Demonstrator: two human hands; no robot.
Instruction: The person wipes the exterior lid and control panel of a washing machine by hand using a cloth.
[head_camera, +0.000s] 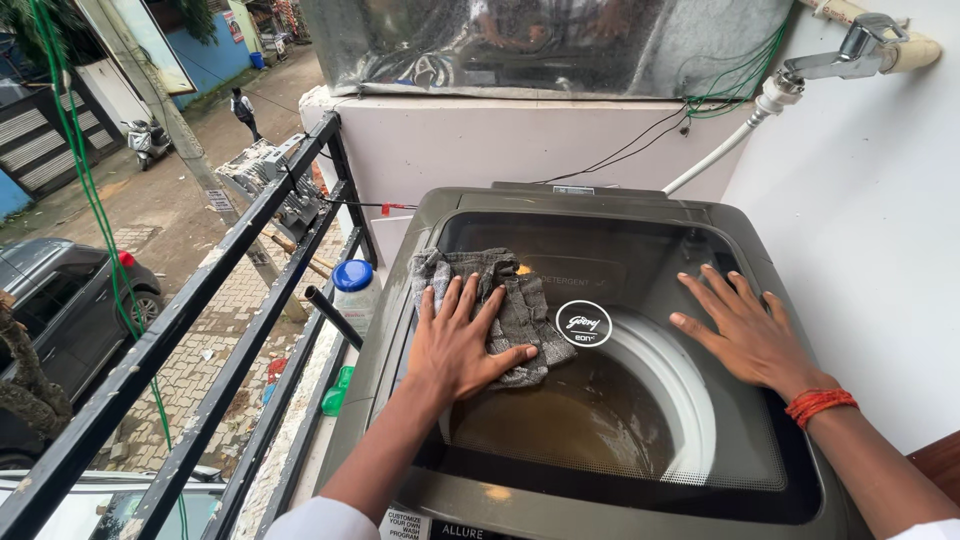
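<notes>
A grey-green top-load washing machine (420, 230) stands on a balcony with its dark glass lid (620, 260) closed. My left hand (458, 343) lies flat, fingers spread, on a crumpled grey cloth (525, 305) that rests on the left part of the lid. My right hand (745, 325) presses flat on the right side of the lid with fingers apart and holds nothing. An orange thread band (820, 402) circles my right wrist. Brownish water shows through the glass inside the drum.
A black metal railing (230, 270) runs along the left, close to the machine. A white bottle with a blue cap (354, 290) stands between railing and machine. A tap with a white hose (790, 90) is on the right wall. A street with a parked car (60, 300) lies below.
</notes>
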